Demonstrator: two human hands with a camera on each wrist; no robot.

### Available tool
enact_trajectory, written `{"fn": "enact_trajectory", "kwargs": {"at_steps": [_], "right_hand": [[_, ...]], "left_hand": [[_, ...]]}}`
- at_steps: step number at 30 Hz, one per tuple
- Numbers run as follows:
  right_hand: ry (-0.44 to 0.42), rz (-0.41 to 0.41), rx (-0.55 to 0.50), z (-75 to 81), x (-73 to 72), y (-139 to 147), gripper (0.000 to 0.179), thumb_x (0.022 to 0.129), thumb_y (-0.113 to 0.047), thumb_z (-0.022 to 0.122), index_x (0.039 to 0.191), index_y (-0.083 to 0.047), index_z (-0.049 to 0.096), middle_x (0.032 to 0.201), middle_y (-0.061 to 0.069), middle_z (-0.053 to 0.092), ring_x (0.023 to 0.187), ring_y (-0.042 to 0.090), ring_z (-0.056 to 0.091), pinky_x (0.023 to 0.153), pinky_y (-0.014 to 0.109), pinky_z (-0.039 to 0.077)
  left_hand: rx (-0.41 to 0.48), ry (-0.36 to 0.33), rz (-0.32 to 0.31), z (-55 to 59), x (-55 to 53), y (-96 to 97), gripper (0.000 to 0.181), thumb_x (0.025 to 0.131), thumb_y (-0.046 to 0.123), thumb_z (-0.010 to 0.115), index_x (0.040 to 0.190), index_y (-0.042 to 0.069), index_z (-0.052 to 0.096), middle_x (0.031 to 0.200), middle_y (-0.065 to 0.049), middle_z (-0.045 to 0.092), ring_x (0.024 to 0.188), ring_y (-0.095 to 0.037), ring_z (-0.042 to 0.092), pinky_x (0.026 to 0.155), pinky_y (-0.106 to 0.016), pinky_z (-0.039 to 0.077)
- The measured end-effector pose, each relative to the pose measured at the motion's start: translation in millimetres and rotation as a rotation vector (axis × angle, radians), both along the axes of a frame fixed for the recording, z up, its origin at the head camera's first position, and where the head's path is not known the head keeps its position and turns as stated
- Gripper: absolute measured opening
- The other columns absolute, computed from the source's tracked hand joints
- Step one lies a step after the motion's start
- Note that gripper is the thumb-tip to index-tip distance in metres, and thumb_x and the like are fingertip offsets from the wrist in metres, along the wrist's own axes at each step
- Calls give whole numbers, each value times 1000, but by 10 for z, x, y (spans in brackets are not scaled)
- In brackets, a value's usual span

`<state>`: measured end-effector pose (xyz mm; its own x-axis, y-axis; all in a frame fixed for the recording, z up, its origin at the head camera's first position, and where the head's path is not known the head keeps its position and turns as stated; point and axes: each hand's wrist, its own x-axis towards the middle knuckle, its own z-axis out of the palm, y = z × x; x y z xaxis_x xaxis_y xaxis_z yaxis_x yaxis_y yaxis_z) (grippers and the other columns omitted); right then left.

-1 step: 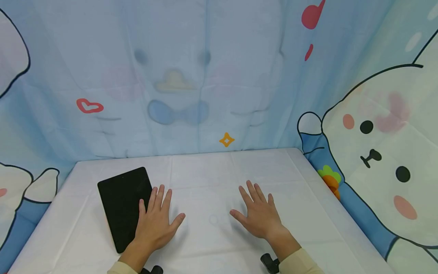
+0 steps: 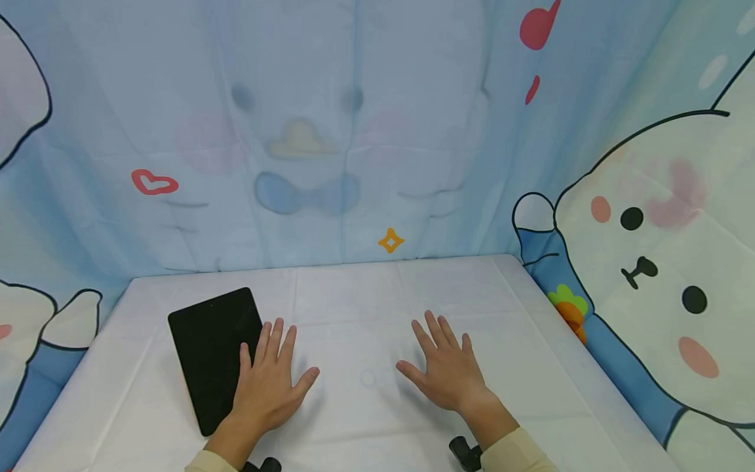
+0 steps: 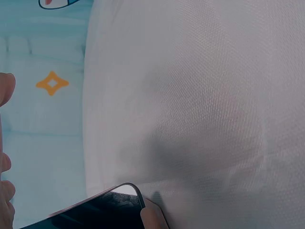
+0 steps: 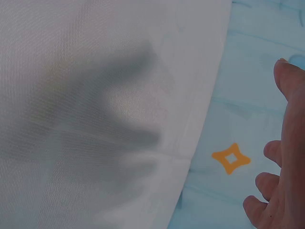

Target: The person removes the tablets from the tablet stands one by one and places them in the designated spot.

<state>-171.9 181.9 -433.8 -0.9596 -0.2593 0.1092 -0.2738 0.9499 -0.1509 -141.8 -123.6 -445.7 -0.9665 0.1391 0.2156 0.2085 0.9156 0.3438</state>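
The left hand (image 2: 270, 388) and right hand (image 2: 449, 375) spread wide, empty. The black tablet (image 2: 208, 354) beside the left hand looks stiff but breakable; hold both sides.

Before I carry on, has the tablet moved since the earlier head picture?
No. In the head view, the tablet lies in the same spot and at the same slant against the back edge of the table, with no visible shift either way.

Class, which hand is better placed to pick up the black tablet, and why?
Likely the left hand: the head view shows it overlapping the black tablet, while the right hand is farther off, over white tabletop.
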Motion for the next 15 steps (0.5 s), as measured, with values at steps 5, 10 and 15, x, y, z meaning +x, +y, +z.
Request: {"fn": "enact_trajectory", "kwargs": {"at_steps": [5,10,15], "right_hand": [[-1,2,6,-8,-7,-7,82,94,-60,56,155,-8,37,164,17,20,149,39,17,109,71,17],[13,13,0,-10,-23,-20,82,94,-60,56,155,-9,38,164,17,20,149,39,19,109,71,18],[31,59,-91,-19,-36,-48,80,94,-57,59,154,-7,40,162,16,25,148,39,22,108,70,22]], "left_hand": [[2,-2,-2,-26,2,-11,81,97,52,57,154,0,34,163,-21,20,150,-38,10,113,-67,6],[6,14,-5,-21,7,-12,81,97,53,56,154,1,34,163,-20,20,151,-38,10,112,-67,6],[72,62,-25,21,35,-15,77,96,48,61,153,2,38,162,-20,24,150,-38,15,113,-66,12]]}}
